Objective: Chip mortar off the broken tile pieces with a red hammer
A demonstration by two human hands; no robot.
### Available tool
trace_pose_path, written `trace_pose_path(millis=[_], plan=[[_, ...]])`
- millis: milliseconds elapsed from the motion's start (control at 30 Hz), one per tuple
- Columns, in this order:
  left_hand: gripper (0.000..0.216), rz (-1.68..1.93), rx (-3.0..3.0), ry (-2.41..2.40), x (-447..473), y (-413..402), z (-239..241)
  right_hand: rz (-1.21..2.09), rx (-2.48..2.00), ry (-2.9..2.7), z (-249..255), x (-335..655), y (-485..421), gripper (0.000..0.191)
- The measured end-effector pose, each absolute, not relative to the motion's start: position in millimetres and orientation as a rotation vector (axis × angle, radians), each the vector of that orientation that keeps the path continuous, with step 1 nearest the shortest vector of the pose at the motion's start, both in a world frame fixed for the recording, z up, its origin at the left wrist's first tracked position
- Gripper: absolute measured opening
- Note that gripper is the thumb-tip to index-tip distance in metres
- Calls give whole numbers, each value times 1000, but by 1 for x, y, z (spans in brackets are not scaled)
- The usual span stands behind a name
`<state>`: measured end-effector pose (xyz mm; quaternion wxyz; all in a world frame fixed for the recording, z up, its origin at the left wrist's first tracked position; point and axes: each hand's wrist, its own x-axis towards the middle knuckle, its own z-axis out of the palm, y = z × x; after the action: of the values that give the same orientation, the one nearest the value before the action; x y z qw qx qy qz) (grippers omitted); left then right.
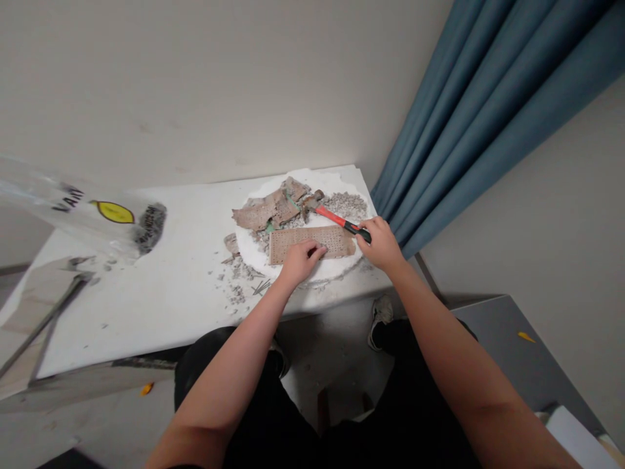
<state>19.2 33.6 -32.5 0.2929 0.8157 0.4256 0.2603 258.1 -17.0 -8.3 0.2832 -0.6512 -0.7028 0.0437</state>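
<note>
gripping the red-shafted, brown-headed hammer (pixel 333 215) by its black end, the right hand (pixel 381 243) is closed. the left hand (pixel 300 262), fingers curled, sits over a flat, rectangular, perforated board (pixel 283 246); whether it pinches anything cannot be told. the board lies on a white, round slab (pixel 252 253), beside coarse, loose gravel (pixel 347 206) and a ragged, torn sheet (pixel 260 215).

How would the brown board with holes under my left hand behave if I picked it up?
The perforated board is probably fairly stiff, since it lies flat under your left hand. It may break easily: the similar brown piece beyond it has ragged edges.
</note>
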Motion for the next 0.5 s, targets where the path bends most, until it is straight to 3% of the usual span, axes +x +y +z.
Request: trace_pose_path(millis=[500], plan=[[30, 718, 2219, 1121, 18, 33, -35, 123, -1912, -1934, -14, 263, -18, 32]])
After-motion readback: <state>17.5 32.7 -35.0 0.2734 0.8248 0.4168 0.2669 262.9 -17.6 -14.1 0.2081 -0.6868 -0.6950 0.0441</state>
